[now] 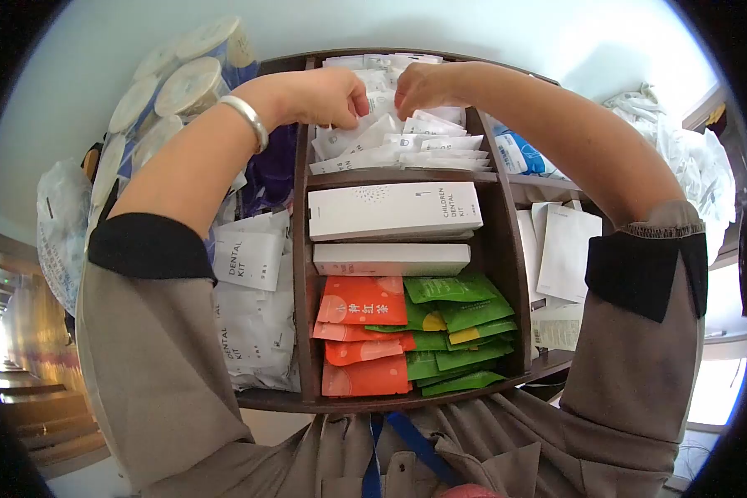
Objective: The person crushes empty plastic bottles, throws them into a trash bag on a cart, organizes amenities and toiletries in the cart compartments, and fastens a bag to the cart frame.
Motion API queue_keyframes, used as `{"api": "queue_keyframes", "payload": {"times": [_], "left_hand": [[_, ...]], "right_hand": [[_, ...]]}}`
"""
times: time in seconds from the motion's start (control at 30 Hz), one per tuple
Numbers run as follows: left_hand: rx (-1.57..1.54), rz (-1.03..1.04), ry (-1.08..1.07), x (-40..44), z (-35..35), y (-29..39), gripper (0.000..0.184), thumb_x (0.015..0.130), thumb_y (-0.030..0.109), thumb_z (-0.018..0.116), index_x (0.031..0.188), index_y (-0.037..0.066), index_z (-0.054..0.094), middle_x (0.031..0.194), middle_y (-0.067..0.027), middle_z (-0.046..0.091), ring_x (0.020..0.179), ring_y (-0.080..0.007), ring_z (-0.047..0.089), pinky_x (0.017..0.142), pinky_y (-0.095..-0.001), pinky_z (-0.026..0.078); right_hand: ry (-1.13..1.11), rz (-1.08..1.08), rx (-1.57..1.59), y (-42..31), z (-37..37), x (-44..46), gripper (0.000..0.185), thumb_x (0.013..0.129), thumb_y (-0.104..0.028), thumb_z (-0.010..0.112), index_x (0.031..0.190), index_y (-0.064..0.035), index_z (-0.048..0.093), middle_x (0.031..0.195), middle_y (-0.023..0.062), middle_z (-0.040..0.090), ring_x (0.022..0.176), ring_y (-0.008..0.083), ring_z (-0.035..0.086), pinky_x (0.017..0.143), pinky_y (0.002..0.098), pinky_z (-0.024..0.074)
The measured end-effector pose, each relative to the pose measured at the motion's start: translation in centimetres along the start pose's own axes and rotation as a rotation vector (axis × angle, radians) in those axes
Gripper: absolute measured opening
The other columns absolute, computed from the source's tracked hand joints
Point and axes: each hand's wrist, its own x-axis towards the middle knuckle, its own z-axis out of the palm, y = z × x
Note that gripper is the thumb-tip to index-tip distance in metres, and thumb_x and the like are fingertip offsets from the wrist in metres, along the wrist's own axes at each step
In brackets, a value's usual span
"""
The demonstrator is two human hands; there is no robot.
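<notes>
Blue strap point(423, 449) nearest; our left hand point(332, 98) and right hand point(427, 85) curl over white packets point(444, 154) — we cannot tell whether pinching. Likely light, slippery — grip edges.

Small packets point(450, 144) are up in the top-centre slot of the organizer point(402, 176), boxes point(382, 212) right below, then pouches point(362, 300); dental kits point(247, 259) sit centre-left, rolls point(192, 87) upper left.

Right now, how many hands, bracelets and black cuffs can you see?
Left hand and right hand: 2
Silver bracelet: 1
Black cuffs: 2
Total: 5, leaving out the white packets, which overlap too much to count
</notes>
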Motion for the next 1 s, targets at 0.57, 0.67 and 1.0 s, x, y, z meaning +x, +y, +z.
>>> {"api": "queue_keyframes", "payload": {"times": [0.57, 0.67, 1.0], "left_hand": [[0.032, -0.061, -0.271, -2.4, 1.3, 2.8, 0.022, 0.085, 0.022, 0.068, 0.086, 0.000, 0.062, 0.075, 0.0021, 0.056, 0.070, -0.0096, 0.047, 0.067, -0.0274, 0.041], [-0.043, -0.092, -0.300, -2.0, 1.0, 2.2, 0.026, 0.089, 0.025, 0.066, 0.080, 0.001, 0.058, 0.074, 0.0019, 0.054, 0.069, -0.0094, 0.046, 0.063, -0.0275, 0.040], [0.264, 0.185, -0.152, -2.3, 1.9, 2.3, 0.027, 0.081, 0.022, 0.067, 0.089, -0.004, 0.061, 0.073, -0.0122, 0.064, 0.069, -0.0209, 0.059, 0.066, -0.0332, 0.047]], "right_hand": [[0.024, -0.226, -0.327, -2.2, 1.1, 0.7, 0.066, 0.065, -0.018, 0.082, 0.125, -0.0118, 0.055, 0.123, 0.0166, 0.055, 0.114, 0.0362, 0.052, 0.095, 0.0427, 0.0451], [0.125, -0.315, -0.210, -1.7, -0.7, -0.1, 0.050, 0.068, -0.018, 0.081, 0.113, -0.0072, 0.062, 0.105, 0.0141, 0.063, 0.102, 0.0320, 0.058, 0.088, 0.0425, 0.0477], [0.207, -0.334, 0.289, 1.9, -4.6, -0.7, 0.022, 0.076, -0.003, 0.072, 0.097, -0.0011, 0.064, 0.094, 0.0072, 0.067, 0.079, 0.0156, 0.062, 0.073, 0.0280, 0.0514]]}}
